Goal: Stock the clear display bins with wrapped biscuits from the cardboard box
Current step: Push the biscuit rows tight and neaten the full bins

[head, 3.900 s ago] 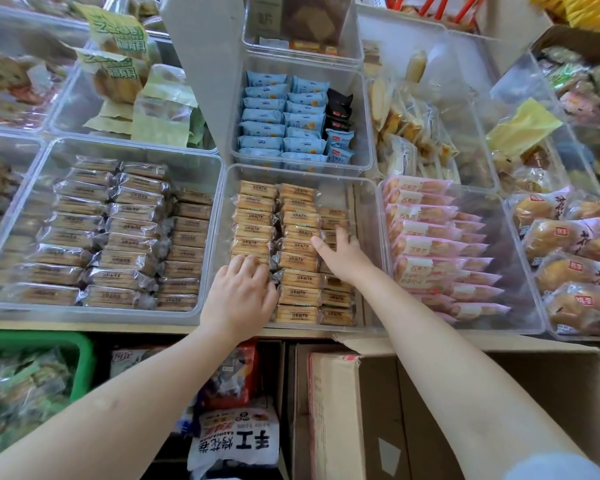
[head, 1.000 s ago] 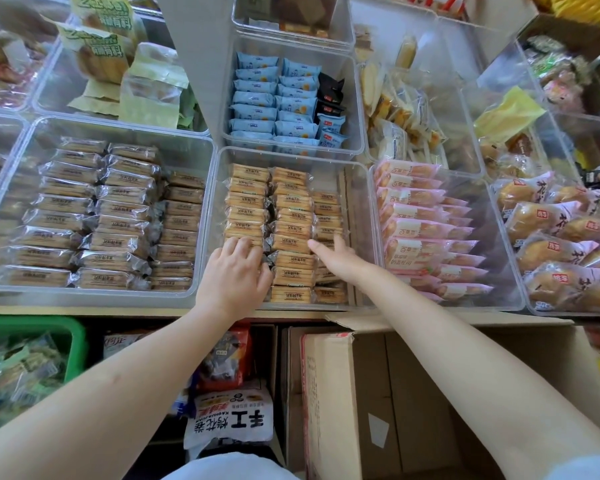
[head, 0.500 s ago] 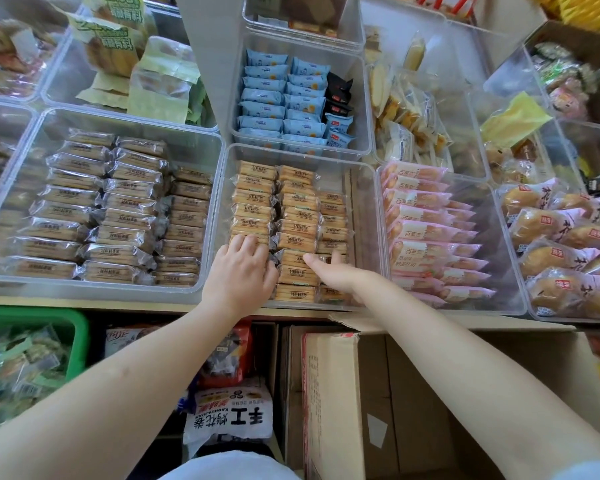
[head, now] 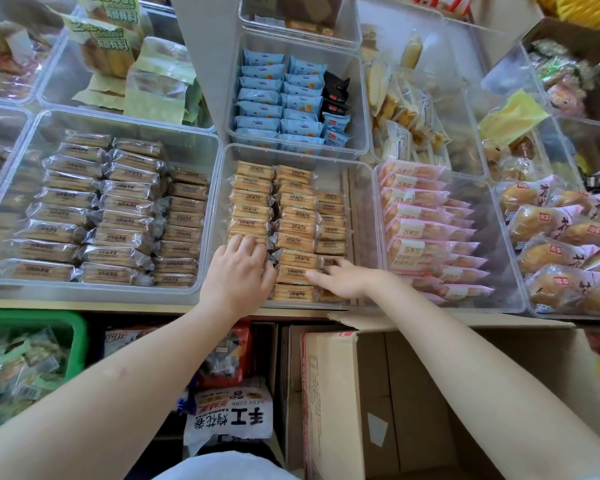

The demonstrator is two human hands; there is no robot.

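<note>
Now pressing yellow biscuit packs (head: 293,244) into rows in the middle clear bin (head: 362,216); left hand (head: 238,277) curled on packs, right hand (head: 343,282) slid nearer, fingers flat. Almost full; cardboard box (head: 413,393) below.

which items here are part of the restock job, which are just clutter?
In the job:
- middle clear bin
- tan wrapped biscuits in rows inside it
- left hand and right hand, both on the near rows
- cardboard box, open below the shelf

Just lying about:
- blue packets
- pink packets
- green basket
- bread buns
</note>
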